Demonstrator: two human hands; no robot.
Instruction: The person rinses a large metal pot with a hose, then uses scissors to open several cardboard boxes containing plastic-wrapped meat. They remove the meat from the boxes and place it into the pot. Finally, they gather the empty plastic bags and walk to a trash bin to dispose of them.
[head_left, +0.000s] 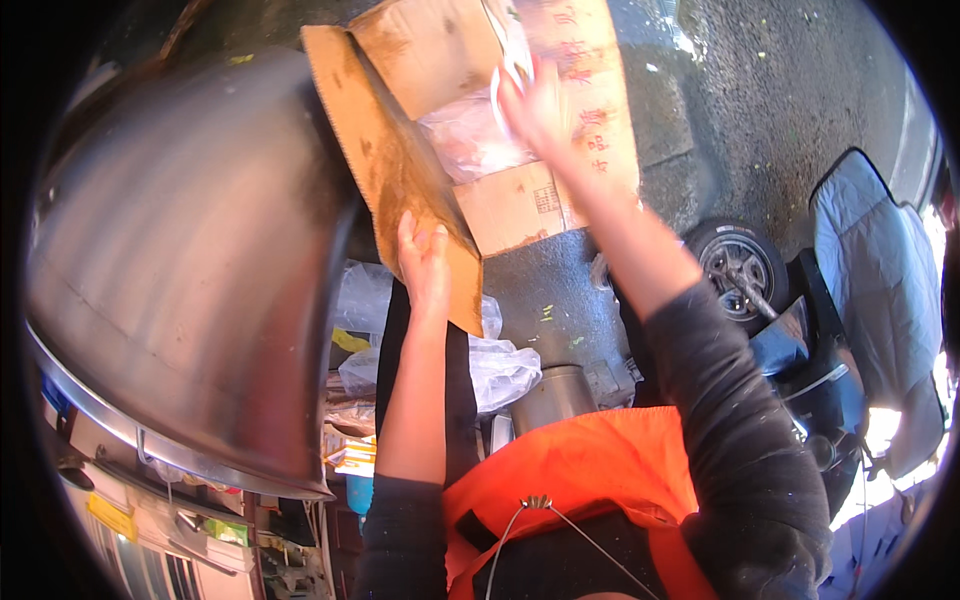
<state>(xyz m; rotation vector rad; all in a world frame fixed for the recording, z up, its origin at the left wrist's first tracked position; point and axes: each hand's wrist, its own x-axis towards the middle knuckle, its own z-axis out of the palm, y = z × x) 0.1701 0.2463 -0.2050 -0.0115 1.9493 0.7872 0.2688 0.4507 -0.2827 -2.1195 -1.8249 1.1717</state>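
Note:
An open cardboard box (506, 206) with raised flaps lies before me. Clear plastic wrapping (469, 139) with something pale or pinkish beneath shows inside it. The outer left flap (409, 176) is stained, and my left hand (425, 259) grips it near its lower end. Over the right side of the box is my right hand (538, 109), blurred by motion. A white, shiny strip (498, 101), perhaps plastic, lies against its fingers; whether they hold it is unclear. The right flap (592, 112) bears red writing.
A large metal surface with a rim (187, 262) fills the left. Below the box are plastic bags (502, 371) and a cylindrical metal container (555, 397). To the right stands a wheeled vehicle, its wheel (739, 270) beside a grey quilted cover (870, 292). Wet pavement (780, 97) lies beyond.

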